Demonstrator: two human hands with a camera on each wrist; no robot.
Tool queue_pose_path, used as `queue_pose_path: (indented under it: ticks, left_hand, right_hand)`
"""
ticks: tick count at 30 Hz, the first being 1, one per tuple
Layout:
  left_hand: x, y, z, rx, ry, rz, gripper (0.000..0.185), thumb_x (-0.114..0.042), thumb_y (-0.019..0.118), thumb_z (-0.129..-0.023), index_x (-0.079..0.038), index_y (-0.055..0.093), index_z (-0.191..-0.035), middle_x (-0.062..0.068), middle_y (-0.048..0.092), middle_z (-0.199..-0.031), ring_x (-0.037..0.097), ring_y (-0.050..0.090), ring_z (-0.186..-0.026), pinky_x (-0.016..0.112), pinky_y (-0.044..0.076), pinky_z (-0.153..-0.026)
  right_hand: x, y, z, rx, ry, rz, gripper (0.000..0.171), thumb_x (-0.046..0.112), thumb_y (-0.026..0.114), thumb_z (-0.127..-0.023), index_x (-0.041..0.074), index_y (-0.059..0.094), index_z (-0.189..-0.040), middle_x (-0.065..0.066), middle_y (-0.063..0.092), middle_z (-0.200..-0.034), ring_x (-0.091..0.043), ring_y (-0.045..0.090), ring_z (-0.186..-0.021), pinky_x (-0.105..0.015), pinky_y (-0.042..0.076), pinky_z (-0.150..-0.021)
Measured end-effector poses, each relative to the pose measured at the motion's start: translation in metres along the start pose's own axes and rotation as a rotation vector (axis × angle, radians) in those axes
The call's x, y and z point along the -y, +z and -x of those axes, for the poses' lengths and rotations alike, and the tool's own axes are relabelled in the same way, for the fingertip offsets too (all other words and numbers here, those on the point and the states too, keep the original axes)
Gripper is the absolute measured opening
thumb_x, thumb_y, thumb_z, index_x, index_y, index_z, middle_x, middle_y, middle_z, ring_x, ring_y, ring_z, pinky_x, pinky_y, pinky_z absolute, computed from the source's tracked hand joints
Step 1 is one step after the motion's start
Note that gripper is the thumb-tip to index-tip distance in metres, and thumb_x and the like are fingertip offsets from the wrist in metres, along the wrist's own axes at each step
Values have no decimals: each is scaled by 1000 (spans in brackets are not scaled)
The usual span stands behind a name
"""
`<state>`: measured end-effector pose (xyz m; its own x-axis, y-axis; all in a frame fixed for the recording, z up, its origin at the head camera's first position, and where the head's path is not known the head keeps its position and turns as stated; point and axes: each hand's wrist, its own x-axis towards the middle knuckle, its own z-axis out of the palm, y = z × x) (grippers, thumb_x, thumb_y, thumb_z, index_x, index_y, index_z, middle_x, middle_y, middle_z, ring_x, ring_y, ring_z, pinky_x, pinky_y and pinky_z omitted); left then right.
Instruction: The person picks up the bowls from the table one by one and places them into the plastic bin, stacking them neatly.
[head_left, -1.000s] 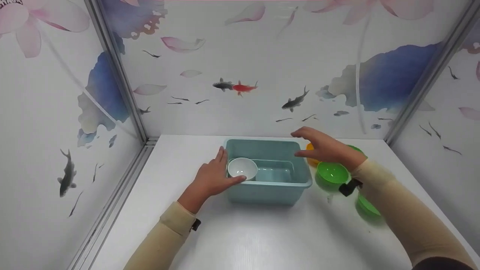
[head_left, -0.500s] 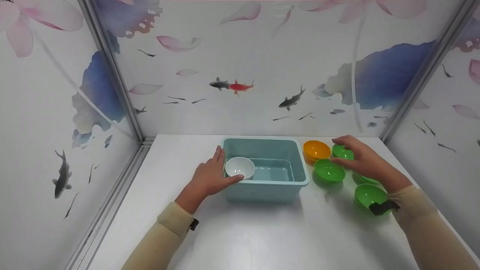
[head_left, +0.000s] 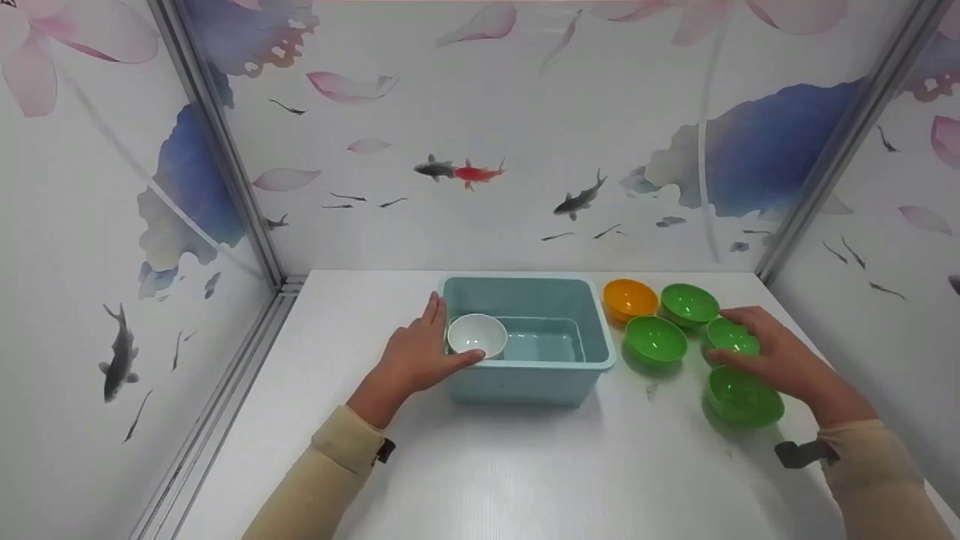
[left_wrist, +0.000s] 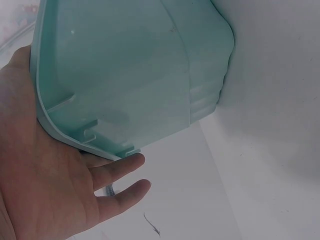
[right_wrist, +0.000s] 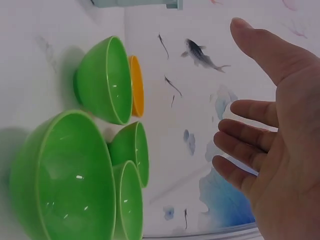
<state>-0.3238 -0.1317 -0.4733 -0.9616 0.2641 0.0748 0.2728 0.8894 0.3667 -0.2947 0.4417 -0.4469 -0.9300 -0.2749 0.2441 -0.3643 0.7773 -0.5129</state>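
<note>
A teal plastic bin (head_left: 551,382) stands mid-table with a white bowl (head_left: 477,334) in its left end. My left hand (head_left: 417,351) lies flat against the bin's left wall, fingers straight, thumb at the front rim beside the white bowl. In the left wrist view the palm (left_wrist: 45,190) presses the bin's rim (left_wrist: 65,127). My right hand (head_left: 776,358) hovers open, fingers spread, over two of the green bowls (head_left: 731,335) (head_left: 744,396) and holds nothing. The right wrist view shows the spread fingers (right_wrist: 250,112) clear of the bowls (right_wrist: 65,180).
Right of the bin sit an orange bowl (head_left: 630,298) and two more green bowls (head_left: 688,303) (head_left: 655,339). Patterned walls close in the white table (head_left: 525,480) at the back and on both sides. The right wall is close to the bowls.
My right hand has moved from above the bin's right rim to the right and nearer, over the green bowls. The left hand has stayed on the bin.
</note>
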Motion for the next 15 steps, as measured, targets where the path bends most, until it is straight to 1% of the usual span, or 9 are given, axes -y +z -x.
queue_pose_path:
  ticks: [2,4,6,8,9,10,15]
  left_hand:
    - [0,0,1,-1,-2,1,131,-92,56,-90,-2,15,-176,15,16,-184,44,54,-148,61,44,-119]
    - [0,-1,2,-1,-4,6,131,-92,56,-91,-2,15,-176,15,16,-184,44,54,-149,61,45,-119]
    - [0,-2,3,-3,-4,12,130,-90,57,-91,-1,16,-176,16,17,-184,45,54,-149,62,45,-118]
    - [-1,-3,4,-3,-7,17,130,-89,59,-91,-1,16,-176,16,16,-184,45,52,-151,63,43,-120]
    - [-1,-3,4,-4,-9,20,130,-89,59,-91,-1,15,-176,16,16,-184,45,51,-151,63,42,-121]
    - [-1,-4,4,-5,-8,21,129,-89,60,-91,-1,16,-176,15,16,-184,45,50,-152,63,41,-121]
    - [-2,-3,2,5,1,17,132,-92,56,-90,-2,14,-176,15,15,-184,44,50,-152,63,41,-121]
  right_hand:
    - [-6,2,5,-1,22,13,71,31,91,-95,4,59,-153,-18,61,-144,-26,56,-125,-45,50,-102]
    - [-12,3,10,1,33,20,73,32,92,-94,4,59,-152,-20,61,-143,-27,56,-125,-46,50,-103]
    - [-16,4,14,20,49,20,77,33,92,-94,1,56,-154,-23,58,-145,-35,55,-130,-59,49,-107]
    - [-20,5,17,36,58,21,81,34,92,-94,-3,53,-155,-29,55,-146,-46,52,-134,-73,44,-108]
    - [-21,5,19,45,64,21,83,34,91,-95,-5,51,-155,-31,53,-147,-51,51,-136,-77,41,-108]
    - [-23,5,20,51,68,24,84,35,91,-95,-6,50,-155,-32,53,-148,-53,49,-137,-79,40,-109]
    - [-32,6,32,55,90,20,86,36,90,-96,-8,48,-156,-34,52,-150,-56,46,-140,-80,38,-109]
